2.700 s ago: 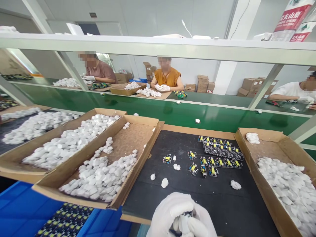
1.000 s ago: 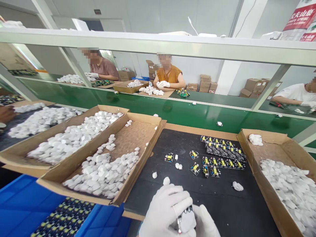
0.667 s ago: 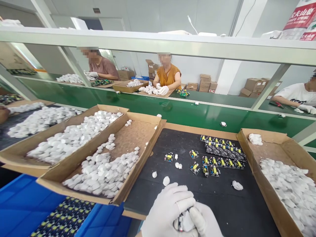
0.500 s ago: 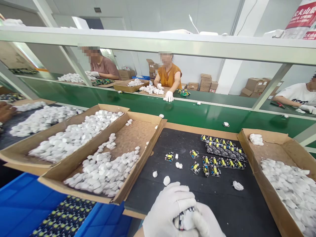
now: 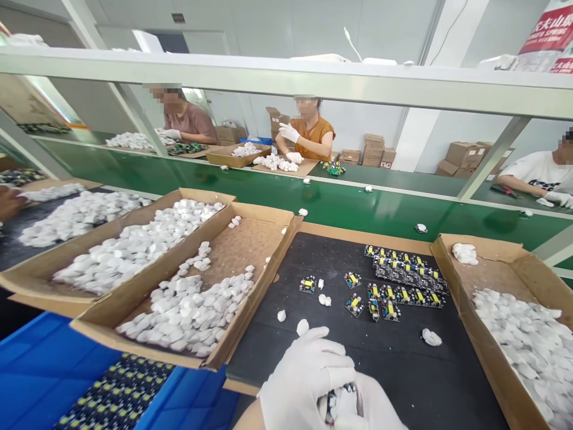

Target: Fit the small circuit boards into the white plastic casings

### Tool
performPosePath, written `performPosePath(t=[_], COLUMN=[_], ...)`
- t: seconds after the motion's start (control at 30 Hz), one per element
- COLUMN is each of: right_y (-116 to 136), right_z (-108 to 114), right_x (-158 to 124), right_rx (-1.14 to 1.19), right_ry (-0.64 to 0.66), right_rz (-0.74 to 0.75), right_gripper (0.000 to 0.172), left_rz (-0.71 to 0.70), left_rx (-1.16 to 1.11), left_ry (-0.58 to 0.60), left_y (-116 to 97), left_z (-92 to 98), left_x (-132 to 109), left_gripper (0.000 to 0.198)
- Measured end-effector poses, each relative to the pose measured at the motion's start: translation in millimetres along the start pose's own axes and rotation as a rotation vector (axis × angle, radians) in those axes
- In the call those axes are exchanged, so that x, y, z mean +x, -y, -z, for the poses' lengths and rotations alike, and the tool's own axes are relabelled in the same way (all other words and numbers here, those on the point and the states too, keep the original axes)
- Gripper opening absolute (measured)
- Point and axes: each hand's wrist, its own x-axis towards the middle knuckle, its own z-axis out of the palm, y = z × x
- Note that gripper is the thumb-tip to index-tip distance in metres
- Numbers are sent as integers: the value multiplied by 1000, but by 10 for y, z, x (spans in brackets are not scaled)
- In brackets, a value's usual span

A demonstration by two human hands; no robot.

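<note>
Black mat (image 5: 430, 382), one; cardboard tray (image 5: 239, 245), one, beside the mat's left edge; left hand (image 5: 308, 376) and right hand (image 5: 379, 405), white-gloved, both curled closely around one circuit board (image 5: 331, 404) at the mat's near side; white lump (image 5: 345, 405), one, against the held board, partly hidden.

cardboard boxes (image 5: 372, 150) stand near a pale wall (image 5: 250, 30); a red-labelled pack (image 5: 547, 33) sits on the shelf (image 5: 286, 76).

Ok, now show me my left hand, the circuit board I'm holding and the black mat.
Left hand (image 5: 308, 373), head view: its gloved back.
Circuit board (image 5: 332, 402), head view: its dark parts.
Black mat (image 5: 430, 379), head view: bare surface, right side.
</note>
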Motion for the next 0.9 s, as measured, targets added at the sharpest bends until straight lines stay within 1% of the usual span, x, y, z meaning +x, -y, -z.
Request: performPosePath(t=[0.07, 0.13, 0.2, 0.23, 0.3, 0.37, 0.43, 0.5, 0.57, 0.63, 0.67, 0.7, 0.77, 0.8, 0.83, 0.87, 0.9], right_y=[24, 60, 88, 96, 101, 97, 97, 117, 171, 258, 309, 361, 460, 503, 541, 575, 605], right_z=[40, 96, 141, 154, 158, 145, 128, 118, 123, 148, 170, 198, 269, 310, 350, 387, 423], right_x=[-30, -81, -122, -131, -120, -84, -45, -18, 3, 38, 63, 93, 156, 183, 203, 217, 229], right_rx=[15, 59, 91, 98, 109, 123, 115, 93, 93, 68, 24, -51, -270, -376, -425, -400, -306], right_ry=[16, 45, 45, 32, -4, -15, -16, -11, -3, 12, 2, -47, -216, -276, -276, -201, -58], right_rz=[15, 36, 35, 26, 16, 27, 20, -11, -11, 17, 27, 29, 5, -4, -12, -25, -55], right_gripper=[44, 51, 55, 55, 53, 53, 54, 53, 51, 46, 42, 36, 25, 25, 26, 27, 27], left_rz=[14, 45, 79, 91, 100, 105, 106, 76, 27, 7, 24, 60, 158, 206, 244, 276, 315], left_rx=[-12, -40, -94, -132, -209, -240, -205, -125, -36, 23, 37, 45, 41, 23, -12, -64, -122], left_ry=[-28, -88, -161, -183, -183, -151, -150, -198, -248, -262, -256, -251, -250, -263, -282, -313, -351], left_y=[-11, -34, -53, -56, -46, -23, 2, 23, 47, 80, 102, 127, 185, 216, 248, 279, 309], left_z=[-21, -44, -60, -63, -62, -59, -63, -69, -65, -45, -32, -22, -20, -32, -52, -79, -110], left_x=[0, 4, 8, 10, 9, 4, -1, 1, 18, 48, 61, 69, 56, 33, 2, -34, -70], left_gripper=[40, 35, 37, 42, 52, 55, 49, 44, 42, 44, 50, 62, 89, 95, 93, 86, 76])
